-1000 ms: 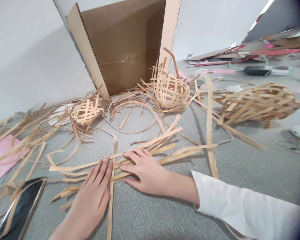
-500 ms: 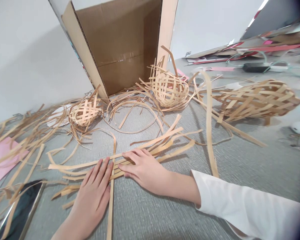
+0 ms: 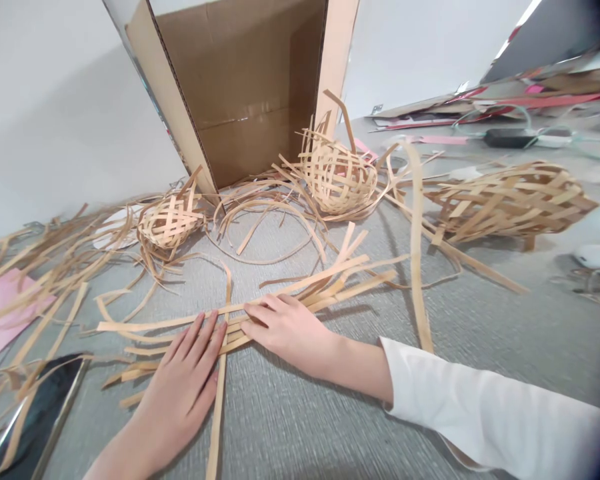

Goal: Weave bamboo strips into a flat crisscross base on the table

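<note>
Your left hand [image 3: 187,380] lies flat, fingers side by side, on top of the long strips [image 3: 325,275], whose ends poke out toward 10 o'clock from it. Your right hand [image 3: 290,333] bends its fingers over the same bundle, which fans out toward 2 o'clock; I cannot tell whether it pinches. Between your hands, the crossing strip [image 3: 218,413] runs from 12 to 6 o'clock.
</note>
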Action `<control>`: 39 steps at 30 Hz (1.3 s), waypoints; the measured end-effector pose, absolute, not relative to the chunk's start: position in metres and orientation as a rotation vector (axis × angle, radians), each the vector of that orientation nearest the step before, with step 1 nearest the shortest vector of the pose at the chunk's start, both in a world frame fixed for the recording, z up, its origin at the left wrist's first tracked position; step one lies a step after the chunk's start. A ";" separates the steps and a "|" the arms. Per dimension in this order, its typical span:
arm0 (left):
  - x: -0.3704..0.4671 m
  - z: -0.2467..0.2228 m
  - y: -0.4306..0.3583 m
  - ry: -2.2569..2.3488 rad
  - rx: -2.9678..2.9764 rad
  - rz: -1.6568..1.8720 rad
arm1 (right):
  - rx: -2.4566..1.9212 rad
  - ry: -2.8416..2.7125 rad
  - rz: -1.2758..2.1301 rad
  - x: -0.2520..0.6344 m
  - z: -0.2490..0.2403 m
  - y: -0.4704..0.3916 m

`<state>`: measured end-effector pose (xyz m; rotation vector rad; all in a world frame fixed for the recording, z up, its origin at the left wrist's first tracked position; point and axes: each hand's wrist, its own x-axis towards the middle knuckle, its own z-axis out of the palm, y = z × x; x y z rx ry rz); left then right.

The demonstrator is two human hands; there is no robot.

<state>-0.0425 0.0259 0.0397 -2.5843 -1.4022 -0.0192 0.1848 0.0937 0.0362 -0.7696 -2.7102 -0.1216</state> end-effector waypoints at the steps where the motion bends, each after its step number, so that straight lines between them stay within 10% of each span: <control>1: -0.042 0.040 0.026 -1.410 -2.581 -0.024 | -0.769 -2.715 -0.122 0.185 0.036 0.094; 39: -0.036 0.034 0.023 -1.498 -2.531 -0.042 | -0.651 -2.767 0.207 0.193 0.043 0.088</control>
